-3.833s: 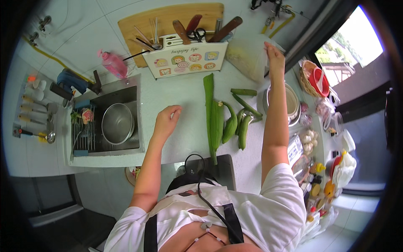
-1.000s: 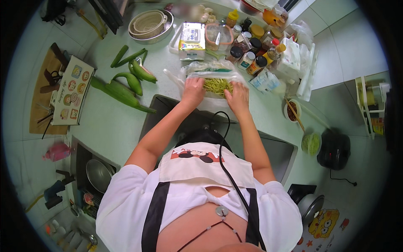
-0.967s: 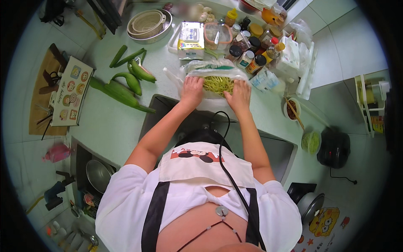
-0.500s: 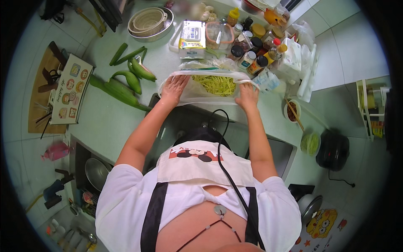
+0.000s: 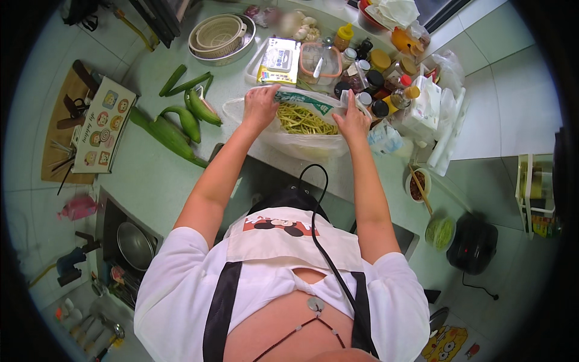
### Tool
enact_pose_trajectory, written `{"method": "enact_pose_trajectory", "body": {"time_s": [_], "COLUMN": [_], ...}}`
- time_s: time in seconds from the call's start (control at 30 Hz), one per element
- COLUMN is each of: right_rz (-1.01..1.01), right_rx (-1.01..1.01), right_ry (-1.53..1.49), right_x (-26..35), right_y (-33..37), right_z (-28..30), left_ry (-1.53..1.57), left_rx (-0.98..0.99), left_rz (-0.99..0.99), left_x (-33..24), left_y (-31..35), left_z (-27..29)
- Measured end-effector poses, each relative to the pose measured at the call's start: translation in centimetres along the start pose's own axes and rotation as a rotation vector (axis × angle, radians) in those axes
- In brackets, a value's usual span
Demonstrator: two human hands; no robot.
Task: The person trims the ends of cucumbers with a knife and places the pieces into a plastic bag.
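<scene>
A translucent white plastic bag (image 5: 304,145) with a green printed band lies on the counter in front of me, its mouth spread wide. Yellow-green thin-cut vegetable strips (image 5: 304,120) show inside it. My left hand (image 5: 261,108) is closed on the bag's rim at the far left corner. At the right corner my right hand (image 5: 353,119) grips the rim between thumb and fingers, with one finger pointing up along the plastic. The strips lie between both hands, touched by neither.
Green vegetable peels (image 5: 188,122) lie on the counter at the left. Behind the bag stand a wipes packet (image 5: 278,60), a lidded box (image 5: 319,63) and several seasoning jars (image 5: 374,78). A bowl with chopsticks (image 5: 417,184) sits at the right. A black cable (image 5: 319,235) hangs before me.
Both hands have moved to the bag's far rim and pulled it up and outward. The green print now faces me, and the near side of the bag sags lower.
</scene>
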State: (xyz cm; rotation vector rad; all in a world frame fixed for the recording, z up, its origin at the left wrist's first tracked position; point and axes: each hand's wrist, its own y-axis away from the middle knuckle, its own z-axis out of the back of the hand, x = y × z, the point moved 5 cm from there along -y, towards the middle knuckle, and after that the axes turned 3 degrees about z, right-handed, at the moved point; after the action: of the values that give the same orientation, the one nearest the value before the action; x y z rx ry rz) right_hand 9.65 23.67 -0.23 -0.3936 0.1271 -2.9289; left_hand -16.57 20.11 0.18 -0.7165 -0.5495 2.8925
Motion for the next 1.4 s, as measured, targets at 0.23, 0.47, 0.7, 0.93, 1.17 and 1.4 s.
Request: {"method": "enact_pose_trajectory", "body": {"time_s": [0.23,0.47,0.7,0.93,1.17,1.4], "right_rz": [0.178,0.506,0.485,0.481,0.469,0.473], "right_rx": [0.105,-0.06,0.142,0.26,0.061,0.228], "right_ry": [-0.034,-0.146,-0.074,-0.025,0.022,-0.294], "right_x": [1.5,7.7,8.9,8.3,9.9,3.6], "right_y": [2.4,4.3,-0.4,-4.1,3.0,2.6], "right_z": [3.2,7.4,0.9,-2.2,5.4,2.6], "left_ry": [-0.121,-0.149,-0.464,-0.4,-0.26,-0.274], "left_rx": [-0.071,-0.13,0.064,0.393,0.144,0.563], "left_rz": [-0.188,-0.114,-0.033,-0.147,-0.128,-0.021], "left_x": [-1.3,-3.6,-3.1,-3.1,-2.3,-2.2], "left_y": [2.5,2.6,4.4,7.8,6.6,4.3], "left_z": [1.5,2.9,-0.2,-1.3,0.9,0.2]}}
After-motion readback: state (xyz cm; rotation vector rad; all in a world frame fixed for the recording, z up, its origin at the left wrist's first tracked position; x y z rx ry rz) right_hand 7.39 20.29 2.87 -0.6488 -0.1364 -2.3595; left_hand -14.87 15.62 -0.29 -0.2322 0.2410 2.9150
